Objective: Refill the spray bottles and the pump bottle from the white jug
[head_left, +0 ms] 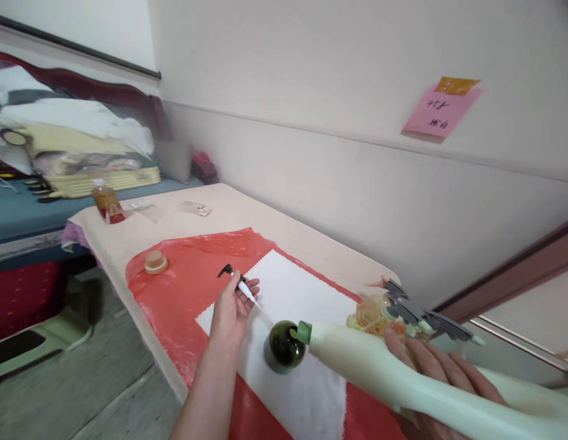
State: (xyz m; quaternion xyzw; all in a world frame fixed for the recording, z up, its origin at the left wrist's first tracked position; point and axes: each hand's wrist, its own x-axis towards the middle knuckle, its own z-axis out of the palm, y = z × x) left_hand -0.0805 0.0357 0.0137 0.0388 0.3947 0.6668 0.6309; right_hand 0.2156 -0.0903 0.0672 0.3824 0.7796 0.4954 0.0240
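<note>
My left hand [231, 305] is closed on a black pump dispenser head with a white tube [238, 282], held above the white cloth [288, 318]. My right hand [442, 373] grips a large pale green bottle [403, 379], tilted so its green spout [304, 332] sits over the mouth of a small dark green bottle [284, 347]. The dark bottle stands upright on the white cloth, which lies on a red plastic sheet [183, 293].
A yellowish bottle with a grey spray trigger [403, 308] lies behind the pale bottle. A tan round cap [155, 261] rests on the red sheet. An amber bottle [107, 205] and small packets stand at the table's far end. The wall with a pink note [437, 110] runs along the right.
</note>
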